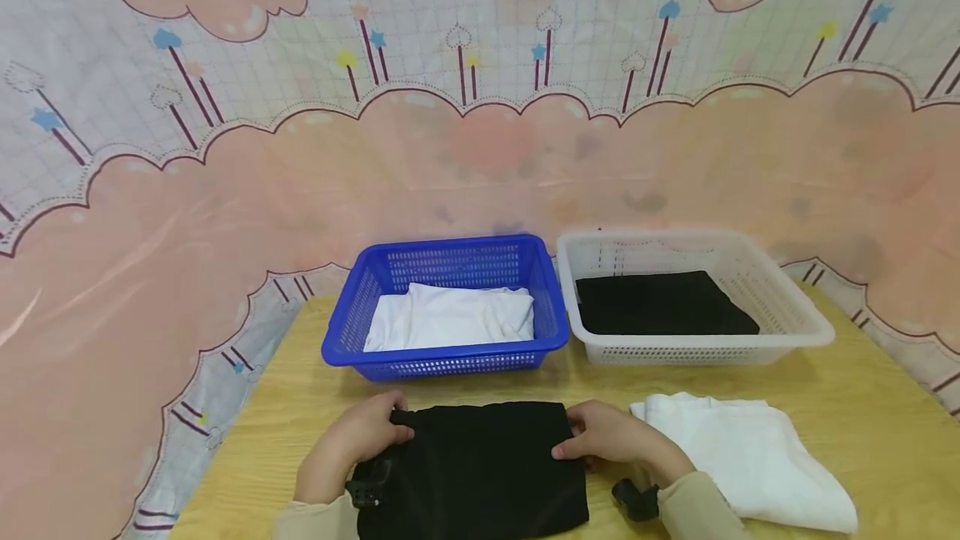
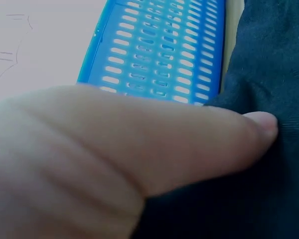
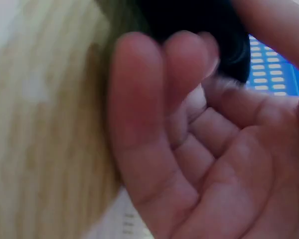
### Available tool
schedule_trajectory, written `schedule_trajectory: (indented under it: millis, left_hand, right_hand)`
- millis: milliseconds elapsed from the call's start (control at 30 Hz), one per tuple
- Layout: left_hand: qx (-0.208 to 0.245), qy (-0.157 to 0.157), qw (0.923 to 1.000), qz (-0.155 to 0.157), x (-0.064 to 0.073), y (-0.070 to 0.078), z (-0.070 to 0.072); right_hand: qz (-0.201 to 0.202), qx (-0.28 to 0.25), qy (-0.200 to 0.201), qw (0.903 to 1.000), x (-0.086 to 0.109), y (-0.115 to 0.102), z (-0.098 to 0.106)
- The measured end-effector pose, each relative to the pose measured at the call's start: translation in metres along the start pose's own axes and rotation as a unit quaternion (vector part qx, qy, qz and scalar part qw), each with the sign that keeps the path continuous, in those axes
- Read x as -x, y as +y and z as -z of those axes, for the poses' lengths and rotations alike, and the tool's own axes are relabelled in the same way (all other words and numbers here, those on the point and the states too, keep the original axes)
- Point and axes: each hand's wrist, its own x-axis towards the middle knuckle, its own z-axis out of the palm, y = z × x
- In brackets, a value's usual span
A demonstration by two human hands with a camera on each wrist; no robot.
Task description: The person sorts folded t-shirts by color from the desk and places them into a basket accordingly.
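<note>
In the head view a folded black cloth (image 1: 487, 473) lies at the near middle of the table. My left hand (image 1: 366, 430) pinches its far left corner, thumb on top; the left wrist view shows that thumb (image 2: 214, 137) pressed on the dark fabric. At the cloth's right edge, near the far corner, my right hand (image 1: 618, 440) grips with the thumb above. Curled fingers (image 3: 137, 94) of that hand appear in the right wrist view, beside the dark cloth. A folded white cloth (image 1: 750, 461) lies just right of my right hand.
Beyond the black cloth stands a blue basket (image 1: 450, 351) holding folded white cloth (image 1: 457, 319). To its right, a white basket (image 1: 705, 343) contains folded black cloth (image 1: 663, 302). A patterned curtain (image 1: 480, 148) hangs behind the wooden table (image 1: 262, 432).
</note>
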Motion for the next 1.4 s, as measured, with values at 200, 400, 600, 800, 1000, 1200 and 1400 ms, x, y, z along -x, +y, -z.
schedule_trajectory:
  millis: [200, 400, 600, 800, 1000, 1200, 1400]
  left_hand:
    - [0.004, 0.006, 1.0000, 0.006, 0.005, 0.003, 0.004]
    - [0.014, 0.002, 0.9999, 0.000, 0.002, 0.004, 0.000]
    - [0.073, -0.022, 0.9963, -0.039, -0.003, 0.004, -0.005]
    - [0.094, -0.046, 0.9922, -0.068, -0.004, 0.003, -0.008]
    - [0.113, -0.057, 0.9892, -0.074, -0.006, -0.002, -0.009]
    - [0.200, -0.111, 0.9699, -0.083, -0.007, -0.009, -0.011]
    - [0.269, -0.167, 0.9466, -0.059, -0.008, -0.012, -0.015]
  right_hand:
    - [0.045, -0.062, -0.036, 0.9965, -0.003, -0.003, -0.002]
    - [0.048, -0.157, -0.053, 0.9849, -0.002, -0.006, -0.003]
    - [0.044, -0.262, -0.053, 0.9626, 0.000, -0.004, -0.005]
    - [0.026, -0.271, -0.026, 0.9619, 0.004, -0.006, 0.000]
    - [0.041, -0.261, -0.020, 0.9642, 0.012, -0.010, 0.013]
    - [0.039, -0.229, 0.018, 0.9725, 0.021, -0.016, 0.024]
    - [0.022, -0.222, 0.062, 0.9728, 0.028, -0.021, 0.029]
